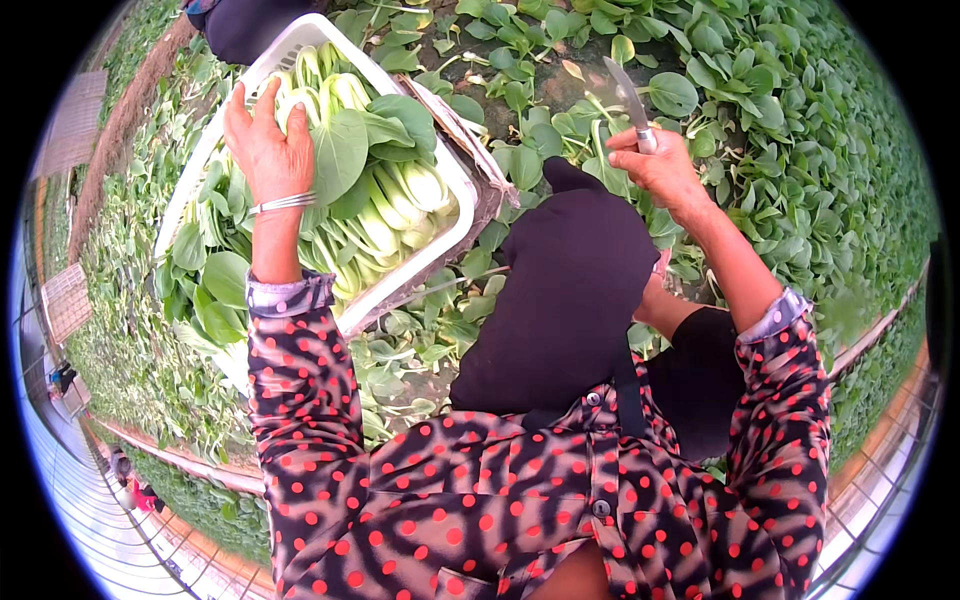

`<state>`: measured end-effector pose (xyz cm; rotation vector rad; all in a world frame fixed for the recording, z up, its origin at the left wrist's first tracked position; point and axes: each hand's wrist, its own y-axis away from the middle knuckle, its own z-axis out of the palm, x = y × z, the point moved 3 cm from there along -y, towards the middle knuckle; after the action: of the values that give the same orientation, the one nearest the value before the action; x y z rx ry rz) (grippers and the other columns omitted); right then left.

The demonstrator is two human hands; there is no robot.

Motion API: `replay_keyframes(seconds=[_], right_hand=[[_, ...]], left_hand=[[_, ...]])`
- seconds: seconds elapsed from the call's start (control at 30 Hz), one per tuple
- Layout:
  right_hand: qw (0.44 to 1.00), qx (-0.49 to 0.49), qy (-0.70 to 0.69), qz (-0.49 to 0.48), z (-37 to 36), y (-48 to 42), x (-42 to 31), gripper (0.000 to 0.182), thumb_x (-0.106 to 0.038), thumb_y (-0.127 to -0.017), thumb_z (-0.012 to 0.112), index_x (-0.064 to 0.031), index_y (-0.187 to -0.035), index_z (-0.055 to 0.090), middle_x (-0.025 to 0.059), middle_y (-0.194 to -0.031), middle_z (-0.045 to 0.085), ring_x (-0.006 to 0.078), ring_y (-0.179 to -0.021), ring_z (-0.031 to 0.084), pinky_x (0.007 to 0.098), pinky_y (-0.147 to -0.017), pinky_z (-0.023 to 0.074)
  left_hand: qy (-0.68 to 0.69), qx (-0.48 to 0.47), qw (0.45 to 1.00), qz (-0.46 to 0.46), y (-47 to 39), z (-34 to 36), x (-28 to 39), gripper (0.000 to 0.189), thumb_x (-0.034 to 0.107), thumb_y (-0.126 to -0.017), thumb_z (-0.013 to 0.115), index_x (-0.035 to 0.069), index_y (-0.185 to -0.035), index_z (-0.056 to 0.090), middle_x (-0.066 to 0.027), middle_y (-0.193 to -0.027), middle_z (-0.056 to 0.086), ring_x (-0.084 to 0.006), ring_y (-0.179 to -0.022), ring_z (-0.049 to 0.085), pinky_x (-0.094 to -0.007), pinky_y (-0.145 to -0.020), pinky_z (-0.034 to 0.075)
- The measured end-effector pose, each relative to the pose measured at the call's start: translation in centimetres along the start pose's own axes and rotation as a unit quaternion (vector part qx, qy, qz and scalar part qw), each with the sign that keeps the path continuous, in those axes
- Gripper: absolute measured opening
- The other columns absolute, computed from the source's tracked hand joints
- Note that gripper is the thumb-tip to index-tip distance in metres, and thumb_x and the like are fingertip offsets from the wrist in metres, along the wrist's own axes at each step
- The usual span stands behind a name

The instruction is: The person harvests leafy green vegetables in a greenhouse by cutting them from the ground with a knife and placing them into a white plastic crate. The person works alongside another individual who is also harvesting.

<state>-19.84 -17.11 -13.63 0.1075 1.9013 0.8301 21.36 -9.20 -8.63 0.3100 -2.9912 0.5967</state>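
Note:
My left hand [271,142], with a band at its wrist, is over a white plastic crate [463,196] filled with harvested bok choy [382,214]. Its fingers are spread near the pale stalks at the crate's far end; whether they touch any cannot be told. Broad green leaves lie just right of this hand, and more leaves spill over the crate's left side. On the right, my right hand [660,165] is closed on the handle of a knife with a curved blade [628,94], which points up and away over the leafy ground.
Growing bok choy [787,165] stands thick on the right. Loose leaves and cut scraps lie on the soil around the crate. A torn cardboard piece [457,135] lies along the crate's right side. My bent knee [577,247] is between the hands. Other crates [67,301] and people are far left.

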Motion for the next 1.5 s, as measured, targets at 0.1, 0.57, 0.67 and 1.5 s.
replay_keyframes(seconds=[0.1,0.57,0.67,1.5], right_hand=[[0.998,-0.017,0.044,-0.041,4.2,-4.6,4.5,0.019,-0.012,-0.071,0.071,-0.0033,-0.088,0.069,0.0066,-0.078,0.067,0.016,-0.074,0.062,0.0314,-0.07,0.0498],[0.966,-0.195,0.167,0.0,19.8,-13.2,16.3,0.042,-0.028,-0.071,0.068,-0.0004,-0.102,0.061,0.0197,-0.097,0.065,0.034,-0.096,0.063,0.0407,-0.085,0.0486],[0.98,-0.185,0.057,0.04,19.5,-14.8,18.7,0.035,-0.022,-0.071,0.065,-0.0015,-0.099,0.062,0.0199,-0.095,0.065,0.0363,-0.095,0.062,0.0427,-0.083,0.0483],[0.995,-0.042,0.088,-0.016,-12.7,-19.1,17.6,0.025,-0.016,-0.069,0.065,-0.0017,-0.089,0.064,0.0117,-0.075,0.065,0.0228,-0.071,0.062,0.035,-0.069,0.0486]], left_hand=[[0.333,0.002,0.939,-0.085,-1.0,-1.4,6.3,0.055,0.009,-0.084,0.064,0.0,-0.134,0.043,-0.0186,-0.136,0.042,-0.0308,-0.125,0.043,-0.0395,-0.103,0.035],[0.299,-0.158,0.845,-0.415,1.5,10.0,4.6,0.035,0.001,-0.08,0.067,0.002,-0.114,0.055,-0.0043,-0.102,0.06,-0.0122,-0.087,0.055,-0.0258,-0.08,0.045],[0.276,-0.158,0.86,-0.398,0.3,10.3,6.0,0.03,0.008,-0.085,0.064,0.001,-0.112,0.053,-0.0034,-0.093,0.061,-0.0112,-0.081,0.055,-0.0256,-0.078,0.044],[0.674,-0.217,0.588,-0.39,-13.3,15.8,32.9,0.063,0.035,-0.082,0.066,-0.007,-0.121,0.038,-0.02,-0.109,0.052,-0.029,-0.104,0.054,-0.0378,-0.095,0.041]])
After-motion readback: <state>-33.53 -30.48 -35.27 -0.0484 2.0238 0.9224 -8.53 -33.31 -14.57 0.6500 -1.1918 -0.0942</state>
